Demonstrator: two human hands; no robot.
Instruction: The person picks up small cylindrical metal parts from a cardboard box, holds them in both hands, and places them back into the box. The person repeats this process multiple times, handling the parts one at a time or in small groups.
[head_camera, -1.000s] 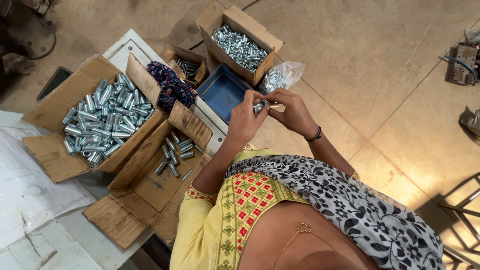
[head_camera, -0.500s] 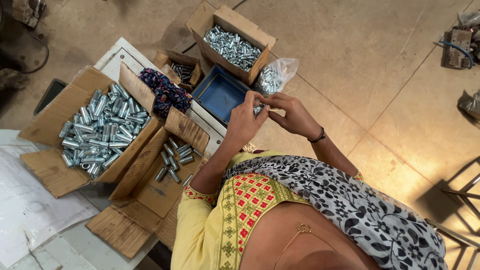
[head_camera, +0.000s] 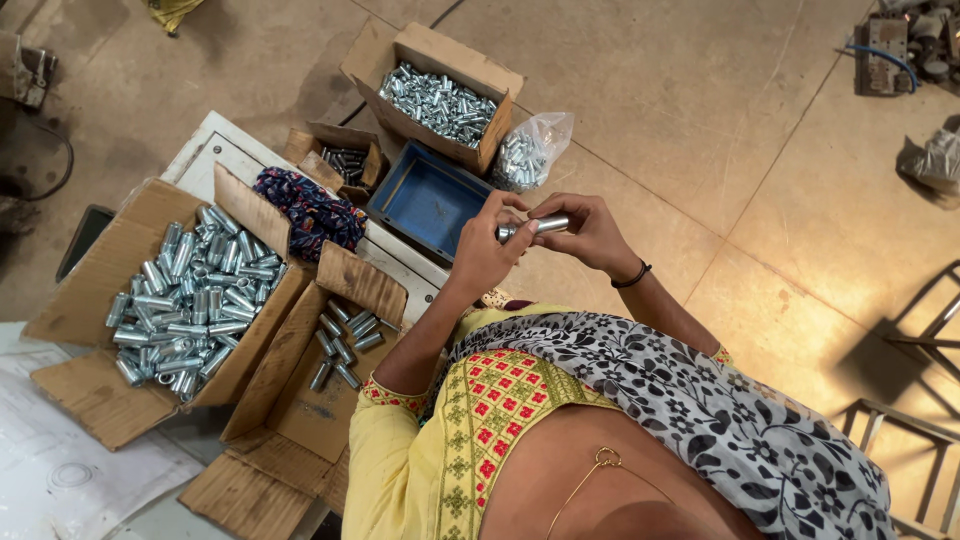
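Four cardboard boxes hold metal sleeves: a large box (head_camera: 150, 300) heaped with too many to count, a top box (head_camera: 440, 95) likewise full, a small box (head_camera: 345, 160) with a dark handful, and a low box (head_camera: 320, 390) with about eight. One blue tray (head_camera: 425, 200), one plastic bag (head_camera: 530, 150) of sleeves, one patterned cloth (head_camera: 310, 215), and one sleeve (head_camera: 535, 227) held between two hands.
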